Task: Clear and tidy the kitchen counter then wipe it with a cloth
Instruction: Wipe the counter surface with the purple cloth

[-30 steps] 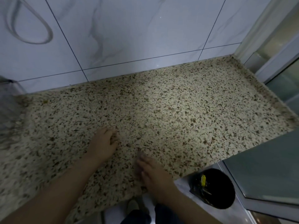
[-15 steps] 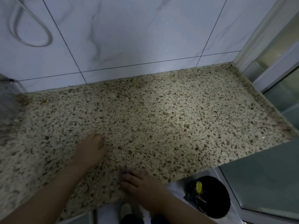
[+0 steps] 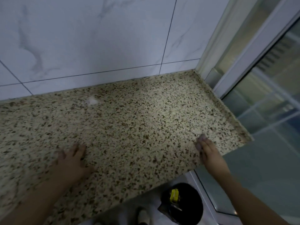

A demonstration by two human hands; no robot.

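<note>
right hand (image 3: 208, 151) swept rightward along counter (image 3: 138, 120) front edge, hands now apart

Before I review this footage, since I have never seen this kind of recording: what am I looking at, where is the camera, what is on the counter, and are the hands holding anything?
There is no machine here. A person wears one wide-angle camera on the head, looking forward and down, so you see their own two bare arms from above.

The left hand lies flat, palm down, on the speckled stone counter. The right hand reaches toward the counter's right end, fingers stretched out, edge-on to the camera. Neither hand visibly holds anything; no cloth shows in this picture.

The counter carries almost nothing: only a small pale smudge near the tiled wall, too blurred to identify. Below the front edge stands a black bin on the floor, with something yellow inside. At right is a glass door or window.
</note>
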